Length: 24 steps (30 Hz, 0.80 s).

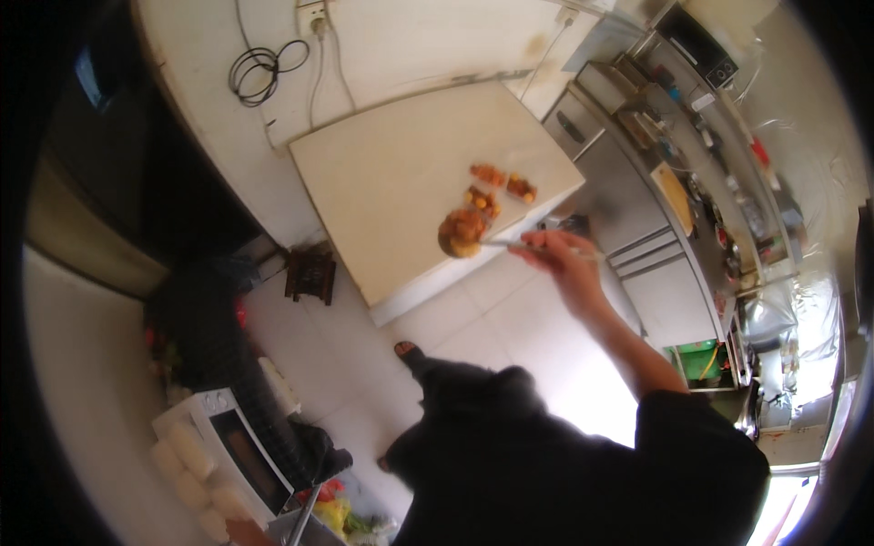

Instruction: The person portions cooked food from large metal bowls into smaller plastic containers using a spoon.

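My right hand [556,259] grips the thin handle of a ladle-like utensil [502,242], reaching over the front edge of a pale table [382,177]. At its far end is a round dark bowl heaped with orange-brown food [462,233], blurred. Just beyond it on the tabletop lie three small portions of similar food: one with yellow pieces [482,202], a reddish one [487,174] and another with yellow pieces [522,188]. My left hand cannot be made out for certain; a cut-off brownish shape [247,534] at the bottom edge may be part of it.
Right of the table stand a steel cabinet [614,184] and a cluttered counter with a cutting board [672,198]. A dark wooden stool [309,275] is at the table's left. A white microwave oven [249,450] stands lower left. Coiled black cable [263,75] hangs on the wall.
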Each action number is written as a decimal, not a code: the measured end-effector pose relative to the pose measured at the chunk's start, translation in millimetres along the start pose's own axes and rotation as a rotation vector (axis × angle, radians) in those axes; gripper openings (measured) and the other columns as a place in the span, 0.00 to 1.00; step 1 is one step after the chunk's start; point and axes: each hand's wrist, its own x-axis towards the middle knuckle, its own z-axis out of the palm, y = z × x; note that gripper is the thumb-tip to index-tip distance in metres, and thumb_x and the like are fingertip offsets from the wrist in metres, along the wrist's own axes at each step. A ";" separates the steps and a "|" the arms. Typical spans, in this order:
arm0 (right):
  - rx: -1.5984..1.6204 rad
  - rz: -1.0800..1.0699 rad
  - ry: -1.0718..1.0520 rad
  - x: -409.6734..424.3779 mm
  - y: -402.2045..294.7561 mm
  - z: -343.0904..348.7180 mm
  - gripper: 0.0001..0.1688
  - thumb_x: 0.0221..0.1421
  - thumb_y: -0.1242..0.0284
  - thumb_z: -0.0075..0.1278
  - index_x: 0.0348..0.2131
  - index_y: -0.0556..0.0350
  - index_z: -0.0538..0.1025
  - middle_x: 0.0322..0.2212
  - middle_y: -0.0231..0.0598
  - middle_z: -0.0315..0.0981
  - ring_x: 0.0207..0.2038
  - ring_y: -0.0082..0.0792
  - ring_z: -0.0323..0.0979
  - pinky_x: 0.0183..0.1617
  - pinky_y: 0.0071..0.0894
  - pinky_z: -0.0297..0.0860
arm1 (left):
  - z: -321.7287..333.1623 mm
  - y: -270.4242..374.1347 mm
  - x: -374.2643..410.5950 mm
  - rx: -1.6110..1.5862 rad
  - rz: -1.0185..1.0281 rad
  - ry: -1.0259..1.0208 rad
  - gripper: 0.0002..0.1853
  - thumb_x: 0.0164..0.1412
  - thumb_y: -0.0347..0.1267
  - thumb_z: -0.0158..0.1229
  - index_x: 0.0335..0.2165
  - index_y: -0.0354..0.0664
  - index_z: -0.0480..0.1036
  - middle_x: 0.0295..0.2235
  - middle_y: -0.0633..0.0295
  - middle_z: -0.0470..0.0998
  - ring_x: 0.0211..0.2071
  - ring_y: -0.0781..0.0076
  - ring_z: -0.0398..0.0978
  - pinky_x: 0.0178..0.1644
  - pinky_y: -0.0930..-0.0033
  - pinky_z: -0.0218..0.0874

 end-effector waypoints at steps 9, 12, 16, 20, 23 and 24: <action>-0.210 -0.191 0.104 134.0 90.6 -5.4 0.16 0.77 0.72 0.47 0.44 0.69 0.81 0.49 0.45 0.81 0.49 0.34 0.82 0.56 0.30 0.81 | -235.6 167.4 43.8 -1.678 0.151 0.242 0.19 0.59 0.27 0.63 0.50 0.39 0.77 0.41 0.57 0.84 0.37 0.61 0.84 0.35 0.70 0.73; -0.324 -0.311 0.052 149.7 125.7 6.7 0.09 0.75 0.78 0.49 0.42 0.65 0.80 0.47 0.43 0.81 0.49 0.33 0.81 0.50 0.28 0.80 | -463.0 232.8 24.5 -1.955 0.115 -0.246 0.22 0.58 0.24 0.67 0.52 0.39 0.77 0.42 0.59 0.83 0.40 0.71 0.82 0.34 0.75 0.71; -0.643 -0.723 -0.053 156.4 151.0 6.8 0.07 0.64 0.87 0.55 0.41 0.61 0.78 0.48 0.46 0.79 0.51 0.48 0.80 0.48 0.34 0.78 | -623.3 327.3 20.2 -2.107 0.373 -0.448 0.22 0.60 0.22 0.66 0.53 0.36 0.76 0.45 0.59 0.84 0.42 0.71 0.82 0.37 0.72 0.71; -0.662 -0.733 -0.107 151.8 153.6 0.9 0.08 0.64 0.87 0.56 0.42 0.61 0.79 0.51 0.46 0.77 0.51 0.49 0.79 0.52 0.37 0.78 | -721.5 410.9 31.8 -2.163 0.616 -0.528 0.20 0.59 0.19 0.66 0.51 0.35 0.77 0.42 0.58 0.83 0.39 0.73 0.82 0.35 0.73 0.73; -0.633 -0.706 -0.038 152.8 154.2 -6.8 0.08 0.65 0.87 0.55 0.43 0.62 0.79 0.52 0.48 0.77 0.52 0.49 0.79 0.52 0.36 0.78 | -786.6 475.3 38.3 -2.150 0.751 -0.571 0.19 0.60 0.20 0.66 0.50 0.35 0.78 0.41 0.58 0.84 0.37 0.72 0.82 0.35 0.72 0.72; -0.576 -0.691 0.021 152.3 150.5 -9.0 0.09 0.65 0.87 0.54 0.44 0.63 0.79 0.52 0.49 0.77 0.53 0.49 0.80 0.53 0.36 0.78 | -806.1 501.3 40.3 -2.137 0.797 -0.598 0.18 0.60 0.21 0.66 0.50 0.35 0.78 0.41 0.57 0.84 0.38 0.71 0.82 0.35 0.70 0.72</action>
